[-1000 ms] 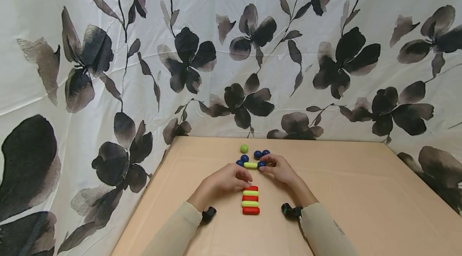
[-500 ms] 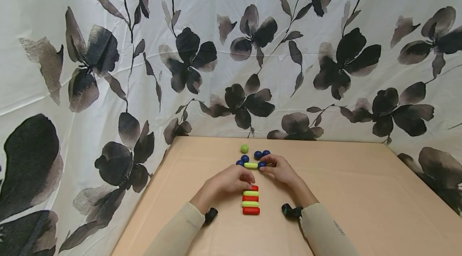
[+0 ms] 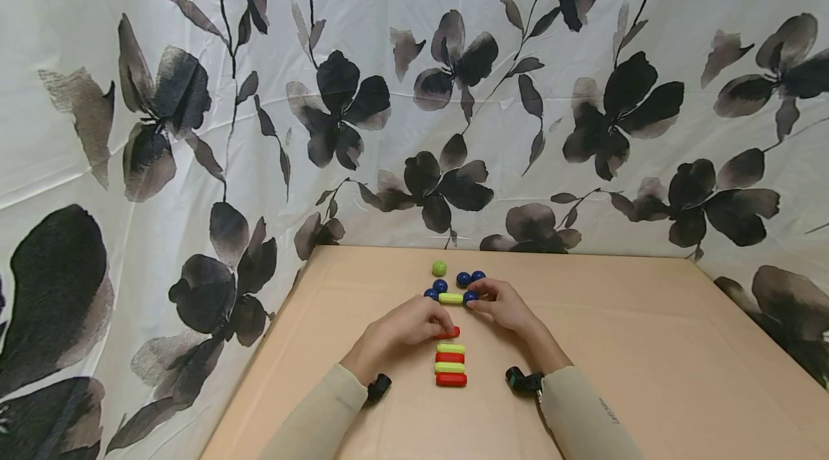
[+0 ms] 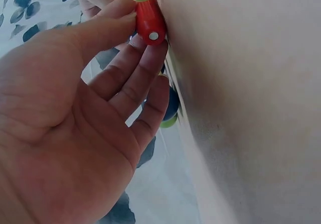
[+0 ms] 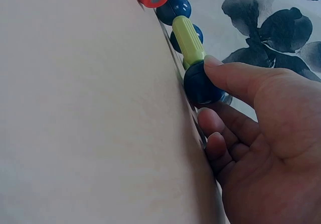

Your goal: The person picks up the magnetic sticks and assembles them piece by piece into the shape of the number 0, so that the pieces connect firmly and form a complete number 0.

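Note:
My left hand (image 3: 408, 322) pinches a red magnetic rod (image 4: 149, 20) between thumb and fingers, near the head of a row of rods. A pale magnet disc shows on the rod's end in the left wrist view. Across from it, my right hand (image 3: 508, 305) holds a dark blue ball (image 5: 200, 83) between thumb and fingers. That ball touches one end of a yellow-green rod (image 5: 188, 38). At the rod's other end is another blue ball (image 3: 430, 294), with one more blue ball (image 3: 440, 286) just behind.
Nearest the person, several alternating yellow-green and red rods (image 3: 450, 379) lie in a column on the tan table (image 3: 615, 345). Farther back are a light green ball (image 3: 439, 268) and two blue balls (image 3: 463, 278). A floral curtain (image 3: 363, 208) hangs behind the table.
The red rod at the far end of the column has come away from it, moving forward in my left hand's fingers and tilting slightly. My right hand stays on the blue ball.

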Motion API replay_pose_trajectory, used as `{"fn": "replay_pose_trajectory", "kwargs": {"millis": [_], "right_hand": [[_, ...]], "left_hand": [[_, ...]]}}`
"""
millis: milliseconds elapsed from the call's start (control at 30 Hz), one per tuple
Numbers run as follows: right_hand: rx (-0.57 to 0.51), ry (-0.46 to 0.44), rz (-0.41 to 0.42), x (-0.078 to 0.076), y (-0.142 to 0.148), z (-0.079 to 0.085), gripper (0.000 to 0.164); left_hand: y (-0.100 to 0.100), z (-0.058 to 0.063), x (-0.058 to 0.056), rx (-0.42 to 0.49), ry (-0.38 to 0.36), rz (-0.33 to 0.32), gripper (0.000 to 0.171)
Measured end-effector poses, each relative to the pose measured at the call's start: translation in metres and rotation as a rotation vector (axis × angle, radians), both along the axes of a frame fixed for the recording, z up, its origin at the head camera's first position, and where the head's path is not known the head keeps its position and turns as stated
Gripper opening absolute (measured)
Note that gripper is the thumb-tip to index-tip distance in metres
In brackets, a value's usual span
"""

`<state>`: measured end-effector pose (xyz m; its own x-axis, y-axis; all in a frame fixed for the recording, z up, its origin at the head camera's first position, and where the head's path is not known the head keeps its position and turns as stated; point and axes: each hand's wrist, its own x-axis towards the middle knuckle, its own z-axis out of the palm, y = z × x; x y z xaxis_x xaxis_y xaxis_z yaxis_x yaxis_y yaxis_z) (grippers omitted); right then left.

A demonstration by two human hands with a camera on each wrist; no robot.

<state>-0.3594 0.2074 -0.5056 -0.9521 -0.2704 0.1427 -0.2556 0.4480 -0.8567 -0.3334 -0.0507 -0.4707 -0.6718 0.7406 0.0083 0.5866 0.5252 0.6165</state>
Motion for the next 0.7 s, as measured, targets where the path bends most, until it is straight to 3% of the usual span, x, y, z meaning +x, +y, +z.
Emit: {"fn": "replay_pose_trajectory", "kwargs": {"millis": [467, 700], "right_hand": [[0.009, 0.004, -0.009, -0.001, 0.0, -0.002, 0.025], [-0.001, 0.02, -0.007, 0.001, -0.002, -0.001, 0.026]], "left_hand": [[-0.002, -0.001, -0.003, 0.039, -0.025, 0.024, 0.016], [-0.011, -0.007, -0.006, 0.153, -0.177, 0.081, 0.019]]}}
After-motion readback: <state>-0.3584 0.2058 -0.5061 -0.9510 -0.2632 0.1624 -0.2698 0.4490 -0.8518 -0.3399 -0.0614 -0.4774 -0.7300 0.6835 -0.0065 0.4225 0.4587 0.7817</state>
